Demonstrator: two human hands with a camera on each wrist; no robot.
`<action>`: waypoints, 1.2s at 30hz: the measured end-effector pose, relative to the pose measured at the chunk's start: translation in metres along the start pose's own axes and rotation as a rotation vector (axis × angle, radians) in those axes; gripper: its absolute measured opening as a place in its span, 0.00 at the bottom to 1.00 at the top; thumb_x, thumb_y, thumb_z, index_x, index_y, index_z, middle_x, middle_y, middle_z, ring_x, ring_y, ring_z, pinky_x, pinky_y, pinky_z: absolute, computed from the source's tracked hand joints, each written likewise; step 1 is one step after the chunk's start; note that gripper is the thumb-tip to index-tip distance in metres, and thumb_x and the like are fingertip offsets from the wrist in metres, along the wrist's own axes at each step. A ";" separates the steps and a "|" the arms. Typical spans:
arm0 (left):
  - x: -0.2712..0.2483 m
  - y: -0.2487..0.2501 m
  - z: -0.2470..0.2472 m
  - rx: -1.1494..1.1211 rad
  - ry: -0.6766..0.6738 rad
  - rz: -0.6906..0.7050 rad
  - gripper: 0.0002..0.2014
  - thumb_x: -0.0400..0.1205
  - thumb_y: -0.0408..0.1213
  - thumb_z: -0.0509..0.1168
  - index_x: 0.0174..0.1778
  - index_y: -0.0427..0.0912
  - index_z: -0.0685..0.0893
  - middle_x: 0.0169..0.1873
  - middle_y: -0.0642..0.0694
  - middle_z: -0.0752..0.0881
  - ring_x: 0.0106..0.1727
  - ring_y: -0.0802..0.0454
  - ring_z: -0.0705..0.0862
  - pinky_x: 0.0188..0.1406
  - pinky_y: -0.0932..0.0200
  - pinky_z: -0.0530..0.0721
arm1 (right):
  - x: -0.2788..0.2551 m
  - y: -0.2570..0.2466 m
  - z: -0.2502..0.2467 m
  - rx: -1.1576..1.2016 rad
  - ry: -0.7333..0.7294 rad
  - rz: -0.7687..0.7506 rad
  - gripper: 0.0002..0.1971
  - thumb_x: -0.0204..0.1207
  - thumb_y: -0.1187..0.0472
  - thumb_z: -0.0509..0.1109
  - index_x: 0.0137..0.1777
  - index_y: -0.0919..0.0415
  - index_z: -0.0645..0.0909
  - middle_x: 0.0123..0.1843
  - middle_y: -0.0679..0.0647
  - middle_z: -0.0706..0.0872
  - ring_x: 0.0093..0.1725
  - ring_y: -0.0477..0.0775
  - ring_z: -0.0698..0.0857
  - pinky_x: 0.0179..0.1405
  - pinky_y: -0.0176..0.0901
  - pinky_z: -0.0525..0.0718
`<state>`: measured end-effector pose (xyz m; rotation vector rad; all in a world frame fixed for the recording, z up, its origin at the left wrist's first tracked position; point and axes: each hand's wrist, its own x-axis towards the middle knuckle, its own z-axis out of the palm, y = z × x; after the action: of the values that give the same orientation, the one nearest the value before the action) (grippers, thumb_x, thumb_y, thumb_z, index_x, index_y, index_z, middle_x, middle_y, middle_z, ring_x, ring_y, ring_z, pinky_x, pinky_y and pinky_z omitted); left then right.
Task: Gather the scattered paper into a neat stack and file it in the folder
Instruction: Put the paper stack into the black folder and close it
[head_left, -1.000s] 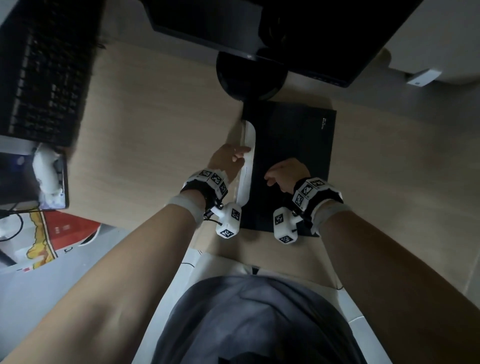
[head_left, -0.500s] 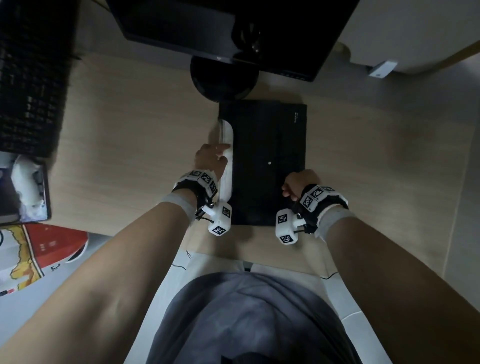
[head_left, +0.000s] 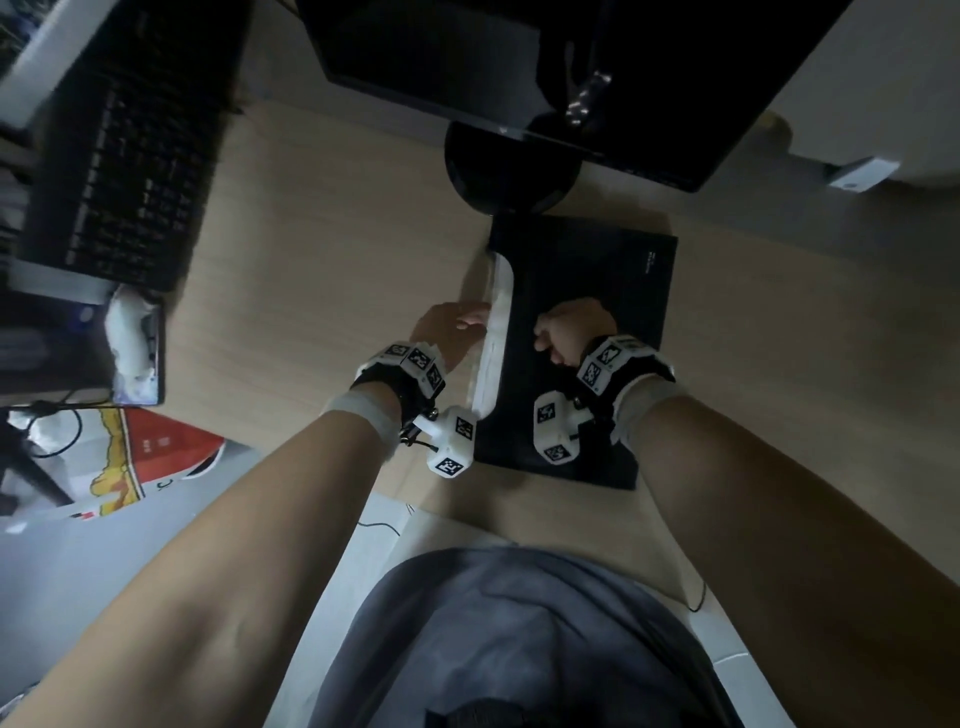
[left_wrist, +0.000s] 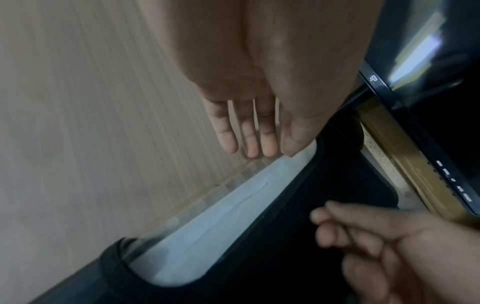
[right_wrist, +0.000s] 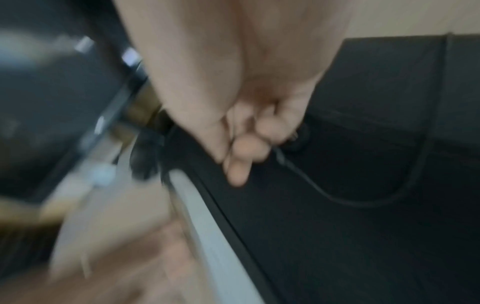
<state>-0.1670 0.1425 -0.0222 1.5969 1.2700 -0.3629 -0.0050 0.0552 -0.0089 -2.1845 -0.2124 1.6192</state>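
Observation:
A black folder (head_left: 587, 291) lies flat on the wooden desk (head_left: 311, 286), just in front of the monitor stand. A white strip of paper (head_left: 496, 332) shows along its left edge, inside a cut-out of the cover. My left hand (head_left: 457, 332) lies beside that edge with straight fingers (left_wrist: 249, 139), and their tips touch the paper (left_wrist: 221, 222). My right hand (head_left: 571, 332) hovers over the middle of the folder (right_wrist: 337, 226). Its curled fingers (right_wrist: 246, 144) seem to pinch a thin black cord (right_wrist: 363, 202) that loops across the cover; this view is blurred.
A black monitor (head_left: 571, 67) on a round stand (head_left: 511, 171) rises right behind the folder. A black keyboard (head_left: 124, 171) sits at the far left, with a white object (head_left: 130, 343) on a dark device below it. A red and yellow bag (head_left: 150, 452) lies off the desk's near edge.
My right hand has moved from the folder's near right side up to its middle. My left hand stays at the paper's edge.

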 end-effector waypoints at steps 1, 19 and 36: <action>0.000 0.001 -0.002 -0.030 -0.006 -0.013 0.06 0.78 0.39 0.59 0.45 0.44 0.80 0.45 0.37 0.87 0.48 0.42 0.84 0.57 0.49 0.82 | -0.003 0.005 0.006 -0.105 -0.057 -0.008 0.10 0.80 0.63 0.68 0.41 0.67 0.87 0.34 0.57 0.91 0.17 0.48 0.80 0.18 0.34 0.76; 0.001 -0.002 0.010 -0.078 0.150 0.014 0.18 0.78 0.30 0.58 0.55 0.51 0.87 0.53 0.59 0.87 0.35 0.61 0.80 0.22 0.79 0.70 | 0.007 0.028 -0.029 -0.124 0.224 -0.049 0.09 0.80 0.56 0.66 0.45 0.61 0.84 0.48 0.59 0.90 0.45 0.58 0.90 0.46 0.50 0.91; 0.010 0.000 0.010 -0.015 0.092 -0.005 0.04 0.72 0.31 0.58 0.33 0.44 0.74 0.27 0.53 0.72 0.27 0.50 0.69 0.24 0.61 0.67 | -0.017 0.077 -0.019 -0.086 0.152 0.244 0.12 0.78 0.60 0.68 0.40 0.66 0.88 0.37 0.60 0.92 0.33 0.59 0.90 0.39 0.49 0.89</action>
<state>-0.1596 0.1394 -0.0338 1.6132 1.3435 -0.2850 -0.0021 -0.0254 -0.0209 -2.4674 0.0307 1.5824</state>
